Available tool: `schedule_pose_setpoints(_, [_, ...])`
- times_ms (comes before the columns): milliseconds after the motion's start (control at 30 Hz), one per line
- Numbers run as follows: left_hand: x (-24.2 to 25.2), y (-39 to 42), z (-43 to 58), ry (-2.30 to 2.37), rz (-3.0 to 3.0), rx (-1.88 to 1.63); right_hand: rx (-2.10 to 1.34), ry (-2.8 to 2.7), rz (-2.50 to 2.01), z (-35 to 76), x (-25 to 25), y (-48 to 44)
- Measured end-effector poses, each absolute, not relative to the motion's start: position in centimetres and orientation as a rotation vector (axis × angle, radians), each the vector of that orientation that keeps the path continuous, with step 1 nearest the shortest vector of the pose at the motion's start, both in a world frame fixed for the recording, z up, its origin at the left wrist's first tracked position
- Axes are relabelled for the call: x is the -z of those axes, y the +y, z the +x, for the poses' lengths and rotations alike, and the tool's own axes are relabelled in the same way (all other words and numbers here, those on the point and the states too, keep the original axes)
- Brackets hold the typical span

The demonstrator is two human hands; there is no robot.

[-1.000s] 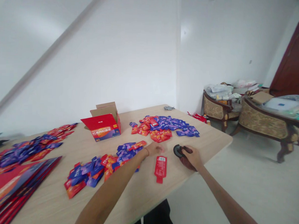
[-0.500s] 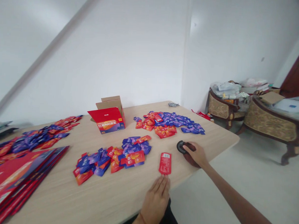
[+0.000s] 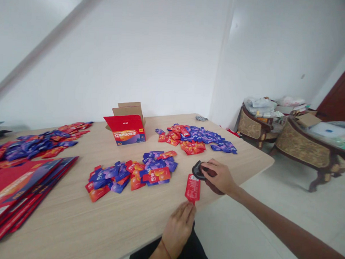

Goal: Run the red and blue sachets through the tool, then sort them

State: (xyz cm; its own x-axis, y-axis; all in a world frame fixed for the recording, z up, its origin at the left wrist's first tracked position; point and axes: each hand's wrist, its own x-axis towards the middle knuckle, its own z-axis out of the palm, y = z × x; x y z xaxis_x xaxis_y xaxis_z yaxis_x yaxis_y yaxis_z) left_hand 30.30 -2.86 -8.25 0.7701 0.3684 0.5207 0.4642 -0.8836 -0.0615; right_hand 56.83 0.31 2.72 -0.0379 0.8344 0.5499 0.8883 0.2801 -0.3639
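A red pouch (image 3: 192, 188) lies back side up near the table's front edge, its narrow end toward me. The fingers of my left hand (image 3: 179, 222) are together and press on that narrow end. My right hand (image 3: 218, 176) is closed round a dark brown and black hand tool (image 3: 198, 170) with a rounded black end; its exact kind I cannot make out. That black end is over the pouch's far right corner, and whether it touches is unclear. Left of the pouch lie loose red and purple pouches (image 3: 156, 176) in small overlapping groups.
An open red carton (image 3: 129, 135) stands at the back. More pouches are piled at the right rear (image 3: 199, 138) and far left (image 3: 44, 142). Flattened cartons (image 3: 25, 192) are stacked at the left front. Beyond the table's right edge stand two loaded armchairs (image 3: 304, 147).
My right hand has brought the dark tool left, up to the pouch's far corner. My left fingers remain at the pouch's near end. The view has shifted slightly.
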Motion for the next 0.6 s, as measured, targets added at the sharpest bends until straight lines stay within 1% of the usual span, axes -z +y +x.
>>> schedule_pose_setpoints(100, [8.3, -2.8, 30.3, -0.661, -2.751, 0.757, 0.013, -2.188, -1.487, 52.4, -2.8, -1.1])
schedule_pose_setpoints(267, [8.2, -2.8, 30.4, -0.697, -2.792, 0.789, 0.017, -2.505, -1.459, 50.5, 0.1, -0.7])
schedule_pose_setpoints(400, [8.2, -2.7, 30.3, -0.691, -2.815, 0.827, 0.149, -2.477, -1.621, 53.7, 0.6, 3.6])
schedule_pose_setpoints(500, [8.3, -2.7, 30.3, -0.694, -2.807, 0.843, 0.136, -2.368, -1.785, 56.0, -0.6, 6.5])
schedule_pose_setpoints(600, [8.3, -2.7, 30.3, -0.702, -2.797, 0.844, 0.110, -2.227, -1.748, 56.6, -2.6, 6.9])
